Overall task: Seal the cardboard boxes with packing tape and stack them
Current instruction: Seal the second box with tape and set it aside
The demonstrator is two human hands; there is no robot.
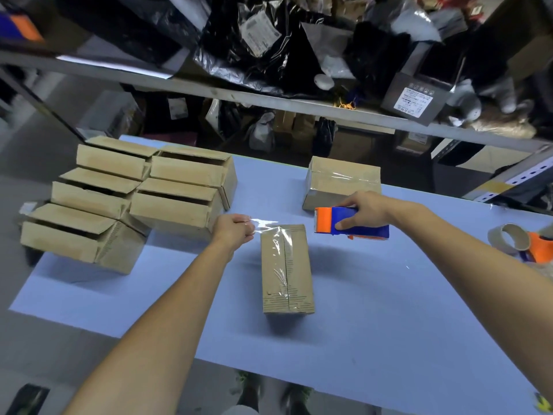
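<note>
A narrow cardboard box lies lengthwise in the middle of the blue table, with clear tape running along its top seam. My left hand is closed on the loose end of that tape just left of the box's far edge. My right hand grips a blue and orange tape dispenser, held just right of the box's far end. A taped box sits behind the dispenser. Several boxes with loose top flaps are grouped at the left.
A spare tape roll with an orange dispenser lies at the table's right edge. A metal shelf crammed with bags and parcels overhangs the table's far side. Shoes show below the near edge.
</note>
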